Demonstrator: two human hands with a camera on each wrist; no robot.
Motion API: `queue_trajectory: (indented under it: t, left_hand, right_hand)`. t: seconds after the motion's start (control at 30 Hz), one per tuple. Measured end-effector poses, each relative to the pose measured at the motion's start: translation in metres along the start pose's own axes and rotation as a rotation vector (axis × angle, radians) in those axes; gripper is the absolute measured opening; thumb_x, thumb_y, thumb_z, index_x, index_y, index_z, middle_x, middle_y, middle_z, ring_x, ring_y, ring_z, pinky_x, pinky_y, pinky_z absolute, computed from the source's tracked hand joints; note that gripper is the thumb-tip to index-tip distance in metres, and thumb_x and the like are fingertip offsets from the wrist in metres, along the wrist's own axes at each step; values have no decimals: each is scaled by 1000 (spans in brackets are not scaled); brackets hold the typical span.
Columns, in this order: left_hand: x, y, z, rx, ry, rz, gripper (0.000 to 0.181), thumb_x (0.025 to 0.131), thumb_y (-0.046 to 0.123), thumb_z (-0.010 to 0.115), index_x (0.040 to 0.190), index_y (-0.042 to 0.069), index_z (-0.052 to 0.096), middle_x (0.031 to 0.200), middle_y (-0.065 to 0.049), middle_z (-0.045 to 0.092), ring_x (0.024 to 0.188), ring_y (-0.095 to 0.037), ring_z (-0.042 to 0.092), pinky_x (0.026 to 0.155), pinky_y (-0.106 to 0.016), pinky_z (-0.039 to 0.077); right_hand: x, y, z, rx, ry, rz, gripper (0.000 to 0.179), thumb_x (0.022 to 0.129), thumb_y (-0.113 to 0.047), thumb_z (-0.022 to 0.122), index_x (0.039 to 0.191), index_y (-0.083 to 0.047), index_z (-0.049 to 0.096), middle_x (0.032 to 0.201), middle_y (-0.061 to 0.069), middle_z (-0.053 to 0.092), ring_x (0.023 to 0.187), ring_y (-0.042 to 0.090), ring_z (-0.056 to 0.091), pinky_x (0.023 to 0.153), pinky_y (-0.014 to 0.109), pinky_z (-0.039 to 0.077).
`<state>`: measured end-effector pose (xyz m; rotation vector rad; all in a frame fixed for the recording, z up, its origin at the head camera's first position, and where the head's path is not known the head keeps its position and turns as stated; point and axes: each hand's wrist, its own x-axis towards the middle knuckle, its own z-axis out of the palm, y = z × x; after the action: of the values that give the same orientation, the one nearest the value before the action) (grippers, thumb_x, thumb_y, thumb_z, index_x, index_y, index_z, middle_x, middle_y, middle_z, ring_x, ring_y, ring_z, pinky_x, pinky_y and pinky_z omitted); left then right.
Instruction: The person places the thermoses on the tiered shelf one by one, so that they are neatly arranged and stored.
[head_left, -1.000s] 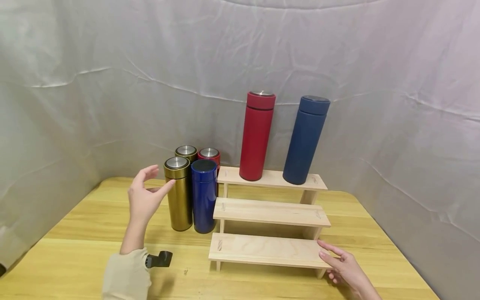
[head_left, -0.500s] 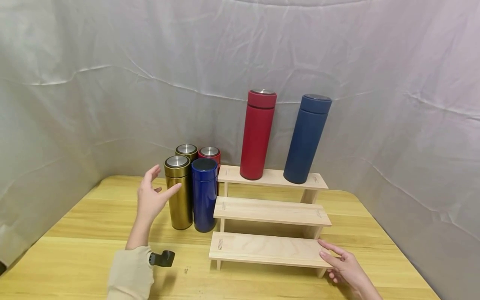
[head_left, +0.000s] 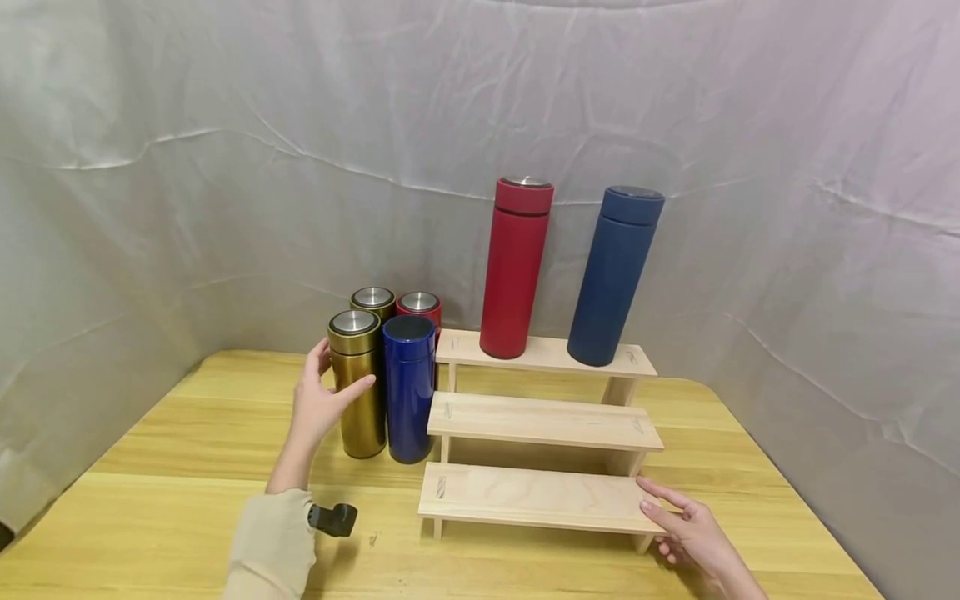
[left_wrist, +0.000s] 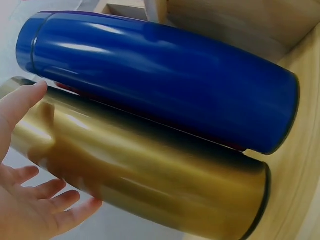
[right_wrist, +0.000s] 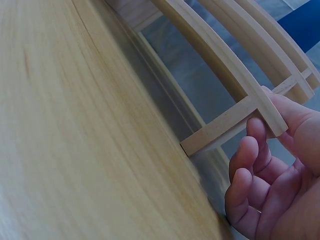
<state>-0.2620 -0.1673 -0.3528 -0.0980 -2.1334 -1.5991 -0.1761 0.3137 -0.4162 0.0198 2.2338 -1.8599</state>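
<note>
My left hand [head_left: 317,410] reaches around the front gold thermos [head_left: 367,423]. Its thumb and fingers are spread on either side of the bottle; whether the fingertips touch it I cannot tell. In the left wrist view, the thumb [left_wrist: 30,97] lies over the gold surface near the lid end, the other fingers along the opposite side. A glossy blue thermos [head_left: 409,400] stands close beside the gold one. At the right end of a three-tier wooden stand [head_left: 540,421], my right hand [head_left: 697,535] pinches the lowest board, thumb above and fingers curled beneath, as the right wrist view shows.
On the top tier stand a matte red thermos [head_left: 516,275] and a matte blue thermos [head_left: 617,279]. Behind the front bottles are another gold thermos [head_left: 373,298] and a red one [head_left: 420,303]. Grey cloth [head_left: 225,208] hangs around the wooden table [head_left: 150,500].
My left hand has moved right, from beside the front gold thermos to around it. The right hand keeps its hold on the stand, and the bottles stay put.
</note>
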Motion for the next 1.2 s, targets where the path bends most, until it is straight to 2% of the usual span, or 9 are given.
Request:
queue_trajectory:
  t: [0.27, 0.4, 0.57, 0.77, 0.9, 0.97, 1.13, 1.2]
  left_hand:
    - [1, -3, 2, -3, -32, -41, 88, 75, 19, 72, 141, 5, 16, 137, -23, 30, 126, -35, 28, 95, -53, 30]
    - [0, -3, 2, 1, -56, -63, 87, 75, 19, 72, 141, 7, 17, 135, -24, 33, 124, -37, 29, 95, -54, 29]
    - [1, -5, 4, -10, -74, -80, 84, 74, 18, 72, 140, 7, 20, 131, -24, 37, 123, -38, 31, 95, -54, 29]
    - [1, -7, 5, -18, -69, -82, 78, 75, 14, 71, 137, 5, 25, 129, -25, 38, 118, -38, 37, 95, -49, 31]
    - [1, -8, 5, -9, -58, -74, 72, 75, 14, 72, 134, 3, 30, 122, -23, 44, 113, -36, 41, 92, -46, 34]
    - [1, -8, 5, -6, -52, -73, 70, 75, 15, 72, 132, 3, 33, 120, -23, 46, 111, -35, 43, 91, -45, 36]
    - [0, -8, 5, -6, -41, -77, 71, 74, 17, 73, 131, 3, 35, 120, -23, 46, 111, -36, 43, 91, -46, 36]
    - [0, -7, 5, -7, -34, -81, 71, 73, 18, 74, 131, 2, 35, 121, -23, 46, 112, -36, 43, 91, -46, 36]
  right_hand:
    - [0, -1, 2, 6, 5, 0, 34, 90, -21, 53, 95, -55, 58, 58, -6, 38, 48, 7, 49, 45, 19, 44]
    - [0, -1, 1, 14, -9, -9, 34, 91, -21, 53, 97, -54, 58, 65, -5, 50, 48, 7, 49, 45, 19, 44]
    - [0, -1, 1, 20, -5, 8, 33, 90, -22, 54, 96, -54, 58, 67, -3, 52, 48, 6, 49, 45, 19, 44]
    - [0, -1, 2, 14, 6, 6, 33, 90, -22, 54, 96, -54, 58, 70, -3, 54, 48, 7, 49, 45, 19, 44]
    - [0, -1, 2, 3, 11, 8, 34, 90, -22, 54, 95, -55, 57, 61, -4, 39, 48, 7, 49, 45, 20, 44]
    - [0, -1, 2, 0, 16, 9, 34, 90, -22, 54, 94, -55, 57, 62, -4, 38, 48, 7, 49, 45, 20, 44]
    - [-1, -1, 2, -3, 34, 0, 32, 89, -23, 55, 95, -54, 58, 82, -1, 51, 49, 8, 48, 45, 20, 44]
    - [-1, -1, 2, -3, 35, -2, 32, 89, -23, 55, 95, -54, 58, 80, -1, 52, 49, 8, 49, 45, 20, 44]
